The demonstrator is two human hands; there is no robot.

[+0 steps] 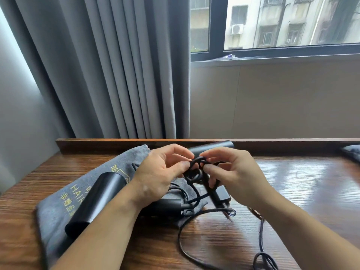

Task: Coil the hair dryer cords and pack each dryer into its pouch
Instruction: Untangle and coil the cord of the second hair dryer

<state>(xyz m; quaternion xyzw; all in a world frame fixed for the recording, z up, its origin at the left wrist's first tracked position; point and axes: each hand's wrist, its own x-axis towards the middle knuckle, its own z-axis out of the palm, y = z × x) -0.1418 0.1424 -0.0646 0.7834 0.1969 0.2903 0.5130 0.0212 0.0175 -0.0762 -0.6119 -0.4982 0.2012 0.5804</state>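
Note:
A black hair dryer [97, 199] lies on a grey pouch [58, 207] with gold lettering, at the left of the wooden table. A second black dryer barrel [212, 147] shows behind my hands near the table's back rail. My left hand [161, 172] and my right hand [233, 172] both pinch small loops of black cord [194, 172] held above the table between them. More cord [183, 234] trails down over the table toward the front edge. A black plug block [222, 193] hangs just under my right hand.
A wooden table [292, 191] with a raised back rail fills the lower view. Grey curtains [116, 75] hang behind on the left, with a window on the right. Another grey fabric piece [352, 151] shows at the far right edge.

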